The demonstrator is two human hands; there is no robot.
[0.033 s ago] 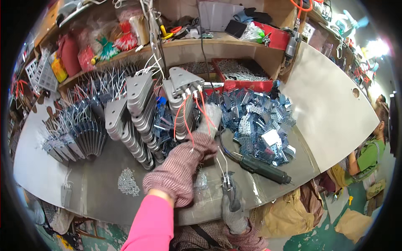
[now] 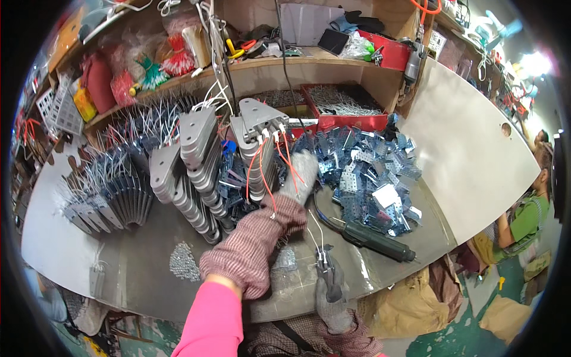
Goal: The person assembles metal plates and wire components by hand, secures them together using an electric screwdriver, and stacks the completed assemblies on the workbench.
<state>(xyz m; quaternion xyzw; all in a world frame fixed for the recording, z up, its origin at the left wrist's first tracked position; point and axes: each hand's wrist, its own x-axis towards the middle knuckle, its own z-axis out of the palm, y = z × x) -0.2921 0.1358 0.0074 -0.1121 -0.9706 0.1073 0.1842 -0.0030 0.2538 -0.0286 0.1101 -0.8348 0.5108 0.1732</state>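
Left hand (image 2: 300,169), in a grey glove with a checked sleeve cover over a pink sleeve, reaches forward across the worktop (image 2: 89,238). It lies against the right side of a stack of grey plates (image 2: 259,157) with red wires (image 2: 262,172) hanging from them. Fingers rest on the stack and the wires; whether they are clamped on anything cannot be told.

Right hand (image 2: 330,297), also gloved, sits low at the near edge of the worktop. It is clamped on a small grey metal part (image 2: 323,262) held upright, with two thin white wires (image 2: 314,232) rising from its top.

The hands are well apart, left forward, right near the body.

Surroundings:
- More stacks of grey plates (image 2: 190,172) fan out to the left of the wired one.
- A fan of wired parts (image 2: 107,190) lies further left.
- Pile of blue metal brackets (image 2: 369,172) on the right of the worktop.
- Dark power tool (image 2: 375,238) lies between the brackets and the right hand.
- Small heap of screws (image 2: 183,262) just left of the left forearm.
- Red tray (image 2: 345,116) of wire pieces under the shelf (image 2: 285,62) at the back.
- Another person (image 2: 526,220) in green sits at far right.
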